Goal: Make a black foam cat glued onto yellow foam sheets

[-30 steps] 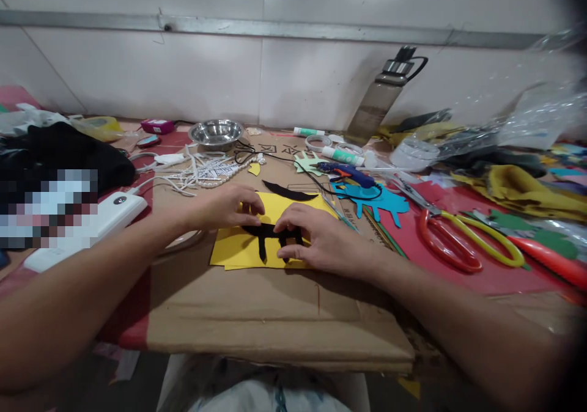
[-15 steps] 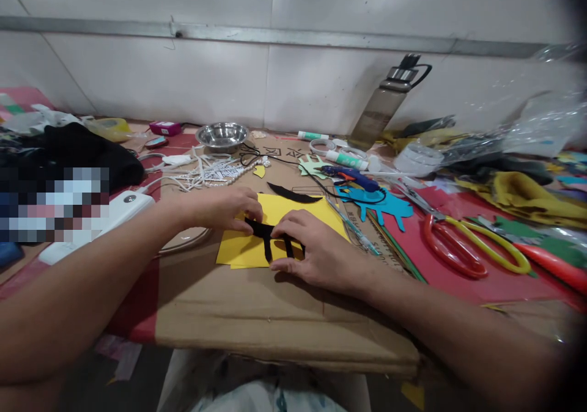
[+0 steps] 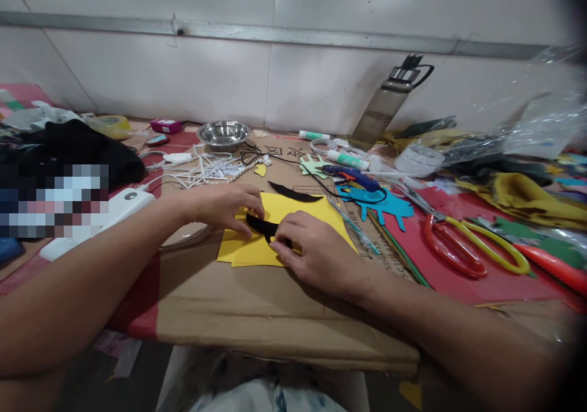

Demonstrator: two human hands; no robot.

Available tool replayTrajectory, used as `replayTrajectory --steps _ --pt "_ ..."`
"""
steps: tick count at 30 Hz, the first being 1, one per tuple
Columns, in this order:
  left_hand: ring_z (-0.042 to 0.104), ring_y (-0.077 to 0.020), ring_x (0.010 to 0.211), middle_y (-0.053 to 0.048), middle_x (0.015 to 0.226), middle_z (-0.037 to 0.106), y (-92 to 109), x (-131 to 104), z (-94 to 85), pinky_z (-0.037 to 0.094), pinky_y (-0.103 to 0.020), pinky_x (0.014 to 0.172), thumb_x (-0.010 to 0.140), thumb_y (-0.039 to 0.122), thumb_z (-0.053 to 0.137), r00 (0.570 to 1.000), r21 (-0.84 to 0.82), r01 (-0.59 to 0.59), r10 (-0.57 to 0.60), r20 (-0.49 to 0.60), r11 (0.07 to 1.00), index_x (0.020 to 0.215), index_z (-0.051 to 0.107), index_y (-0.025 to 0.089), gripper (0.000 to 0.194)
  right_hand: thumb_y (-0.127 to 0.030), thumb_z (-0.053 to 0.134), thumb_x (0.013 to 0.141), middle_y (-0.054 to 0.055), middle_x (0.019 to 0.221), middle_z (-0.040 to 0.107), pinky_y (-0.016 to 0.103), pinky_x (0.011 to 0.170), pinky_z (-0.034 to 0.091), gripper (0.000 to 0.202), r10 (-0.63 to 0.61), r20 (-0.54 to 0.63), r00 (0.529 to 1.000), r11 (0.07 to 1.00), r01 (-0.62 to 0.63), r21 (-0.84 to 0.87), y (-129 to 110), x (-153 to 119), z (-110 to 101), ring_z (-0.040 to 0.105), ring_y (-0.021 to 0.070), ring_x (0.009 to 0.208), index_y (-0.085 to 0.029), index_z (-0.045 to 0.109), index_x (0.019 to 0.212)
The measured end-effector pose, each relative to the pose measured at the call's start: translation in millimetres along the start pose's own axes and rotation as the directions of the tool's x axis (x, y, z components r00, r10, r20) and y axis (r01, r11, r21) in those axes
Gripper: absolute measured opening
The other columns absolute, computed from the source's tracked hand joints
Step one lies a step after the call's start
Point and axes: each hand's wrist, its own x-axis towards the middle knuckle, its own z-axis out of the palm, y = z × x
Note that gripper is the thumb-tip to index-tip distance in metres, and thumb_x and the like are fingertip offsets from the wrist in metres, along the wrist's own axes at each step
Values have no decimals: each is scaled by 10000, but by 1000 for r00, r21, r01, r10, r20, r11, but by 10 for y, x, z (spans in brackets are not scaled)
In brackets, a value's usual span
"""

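Note:
A black cut-out piece [image 3: 261,225], felt or paper, lies over yellow sheets [image 3: 247,254] on the cardboard. My right hand [image 3: 314,250] grips its right part between thumb and fingers, hiding much of that end. At its left tip, my left hand [image 3: 232,210] hovers with thumb and fingers apart, close to the piece but not closed on it. A second black strip [image 3: 293,192], curved and pointed, rests along the top edge of the yellow sheets.
To the right are scissors [image 3: 454,247], a blue cut-out [image 3: 385,207], a glue gun [image 3: 353,176] and a pen [image 3: 360,235]. A tilted bottle [image 3: 380,109] leans against the wall. Leftward are a metal bowl [image 3: 224,134], white cords [image 3: 197,173] and a white power strip [image 3: 105,216].
My left fingers have come off the black piece's left end and spread. My right hand has drawn its thumb in, and the piece's legs have folded or lifted out of sight.

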Motion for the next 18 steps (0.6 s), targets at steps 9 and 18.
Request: replayTrajectory --steps 9,18 --pt "653 -160 937 -57 998 715 -32 105 115 490 -274 869 849 156 584 978 -51 -33 22 -208 998 939 730 208 179 -333 540 876 19 713 644 266 604 419 201 336 -75 939 902 -298 313 146 95 -223 558 140 659 -201 605 740" --pt "664 -130 797 -52 895 740 67 216 122 485 -219 688 832 267 635 943 -244 20 -99 -317 970 903 726 175 147 -745 362 890 82 909 671 286 665 499 609 388 74 919 658 -332 676 425 62 -250 640 175 813 -187 605 868"
